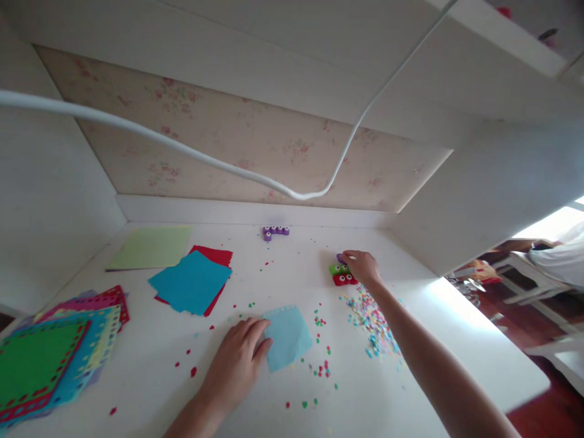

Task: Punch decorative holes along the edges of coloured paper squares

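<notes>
My left hand [239, 358] lies flat on the white desk, its fingertips resting on the left edge of a light blue paper square [288, 336]. My right hand [362, 266] reaches far across the desk, with its fingers curled on a small purple punch [340, 258]. Right beside it stand a green punch [338, 269] and a red punch [345, 279], both with eyes on them. A pile of pastel paper confetti [371, 321] lies under my right forearm.
Blue sheets on red paper [191, 282] and a pale green sheet [150, 246] lie at the left. A stack of punched coloured sheets [55, 353] sits at the near left. A row of purple punches [275, 231] stands by the back wall. A white cable [255, 176] hangs overhead.
</notes>
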A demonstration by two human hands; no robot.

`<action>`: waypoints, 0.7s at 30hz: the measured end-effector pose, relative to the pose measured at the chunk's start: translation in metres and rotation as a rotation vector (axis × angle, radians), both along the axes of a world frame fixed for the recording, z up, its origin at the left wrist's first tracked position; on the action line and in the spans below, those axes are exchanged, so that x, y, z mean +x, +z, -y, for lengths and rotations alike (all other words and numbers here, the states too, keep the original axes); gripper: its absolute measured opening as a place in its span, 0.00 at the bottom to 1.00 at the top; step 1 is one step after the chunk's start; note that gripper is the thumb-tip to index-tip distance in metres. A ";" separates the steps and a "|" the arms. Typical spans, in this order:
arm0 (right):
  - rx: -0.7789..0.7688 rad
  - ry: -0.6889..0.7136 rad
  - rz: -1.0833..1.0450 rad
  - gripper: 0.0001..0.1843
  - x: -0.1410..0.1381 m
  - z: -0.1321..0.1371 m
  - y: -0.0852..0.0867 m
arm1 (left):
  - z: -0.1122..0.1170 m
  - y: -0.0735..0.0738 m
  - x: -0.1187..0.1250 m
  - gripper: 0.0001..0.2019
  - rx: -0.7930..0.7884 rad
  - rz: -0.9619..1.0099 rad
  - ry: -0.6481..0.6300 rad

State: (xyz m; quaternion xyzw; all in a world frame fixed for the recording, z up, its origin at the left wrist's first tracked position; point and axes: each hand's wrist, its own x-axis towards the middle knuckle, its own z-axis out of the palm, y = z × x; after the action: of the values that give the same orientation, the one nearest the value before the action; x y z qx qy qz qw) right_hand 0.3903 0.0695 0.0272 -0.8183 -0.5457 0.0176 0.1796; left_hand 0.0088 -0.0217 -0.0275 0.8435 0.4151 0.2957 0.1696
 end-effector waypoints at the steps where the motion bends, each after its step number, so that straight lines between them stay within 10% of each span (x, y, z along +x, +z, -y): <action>1: -0.023 0.003 0.015 0.17 0.000 -0.001 -0.002 | 0.000 0.001 0.000 0.11 -0.009 -0.006 -0.004; 10: -0.036 0.109 0.080 0.22 -0.025 -0.027 0.004 | 0.001 0.010 0.001 0.10 -0.081 -0.046 -0.030; 21: -0.058 0.471 -0.038 0.22 -0.198 -0.119 -0.013 | 0.003 0.018 -0.002 0.10 -0.051 -0.066 -0.104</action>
State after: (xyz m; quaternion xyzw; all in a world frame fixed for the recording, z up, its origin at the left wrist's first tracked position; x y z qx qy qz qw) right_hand 0.1924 0.1885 0.0139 -0.6728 -0.7173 0.0899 0.1572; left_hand 0.0066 -0.0248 -0.0099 0.8687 0.3835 0.2477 0.1922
